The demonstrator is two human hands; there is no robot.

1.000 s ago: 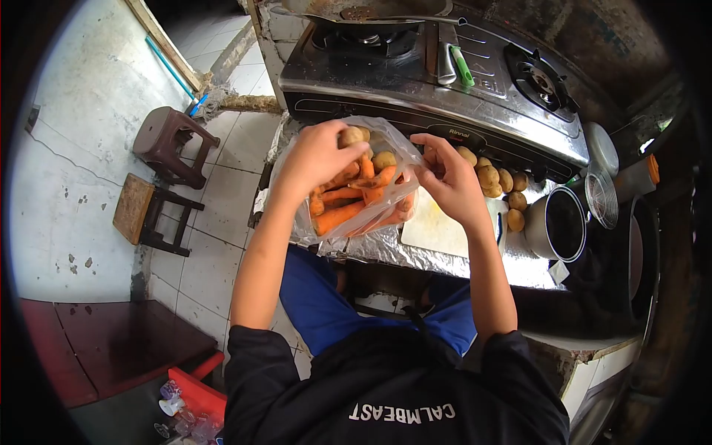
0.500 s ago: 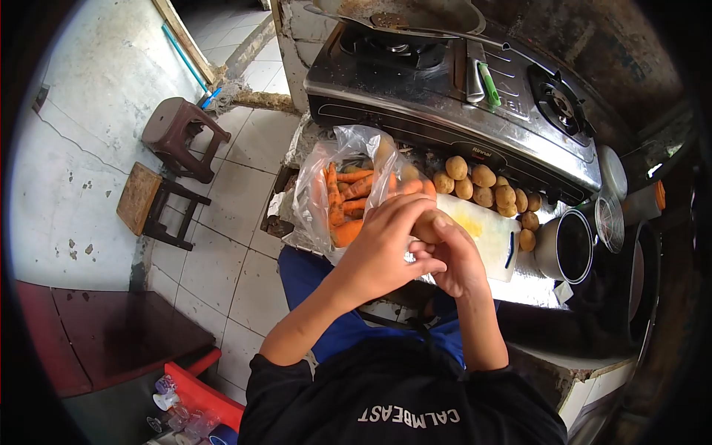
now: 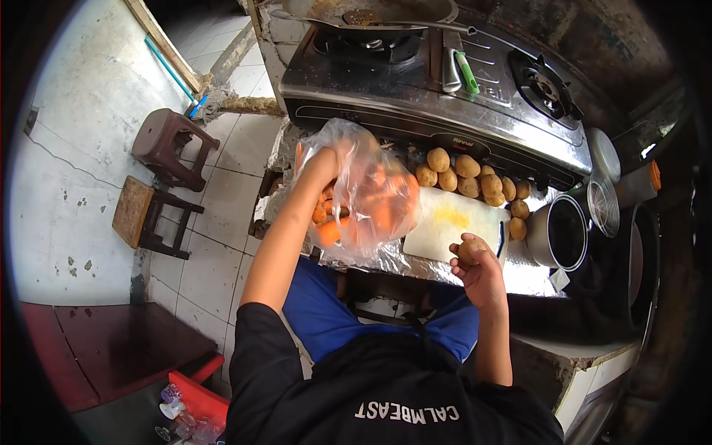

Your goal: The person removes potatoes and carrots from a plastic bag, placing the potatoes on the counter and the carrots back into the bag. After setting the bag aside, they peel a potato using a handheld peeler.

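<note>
My left hand (image 3: 328, 159) reaches into the clear plastic bag (image 3: 371, 189) on the counter. Its fingers are blurred behind the plastic, so their grip does not show. Carrots (image 3: 325, 222) fill the bag. Over the near edge of the white cutting board (image 3: 430, 236), my right hand (image 3: 483, 273) is closed around a potato (image 3: 467, 252). The board has a yellow stain. More potatoes (image 3: 467, 166) lie in a group between the board and the stove.
The gas stove (image 3: 356, 81) bears a large wok (image 3: 371, 15) and a green-handled tool (image 3: 467, 73). A metal pot (image 3: 558, 233) and a wire strainer (image 3: 602, 204) are at the right. Two stools, one brown plastic (image 3: 167, 141), stand on the tiled floor.
My left hand has moved away from the potato, up and left into the bag. My right hand keeps the potato and is now lower and further right. The bag's plastic has shifted over the carrots.
</note>
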